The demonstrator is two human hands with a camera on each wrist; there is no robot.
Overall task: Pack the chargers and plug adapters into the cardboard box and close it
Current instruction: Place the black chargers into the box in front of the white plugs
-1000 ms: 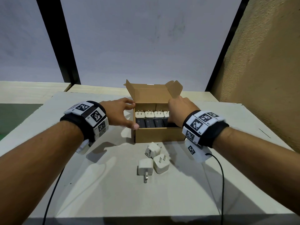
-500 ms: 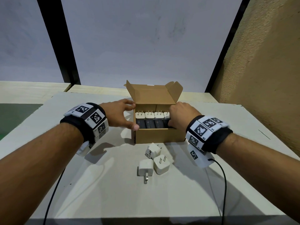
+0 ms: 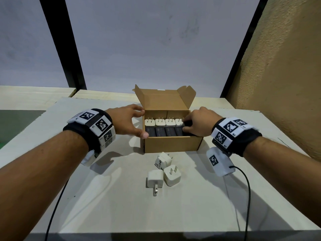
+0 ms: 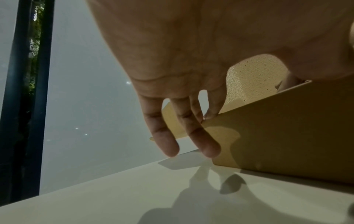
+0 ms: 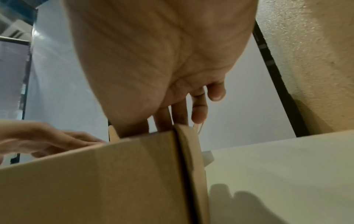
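Right grip (image 3: 199,121) pinching black charger (image 3: 187,123), left grip (image 3: 126,121) spread bracing box (image 3: 173,145), white adapters (image 3: 160,122) prongs-up

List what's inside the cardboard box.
Inside the box: a back row of white plug adapters, prongs up, and a front row of black chargers. At least four of each show. The right hand covers the right end, so anything there or underneath is hidden.

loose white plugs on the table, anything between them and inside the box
Only the box's near wall stands between; the lid is open, though the right hand, gripping a black charger, covers the opening's right end.
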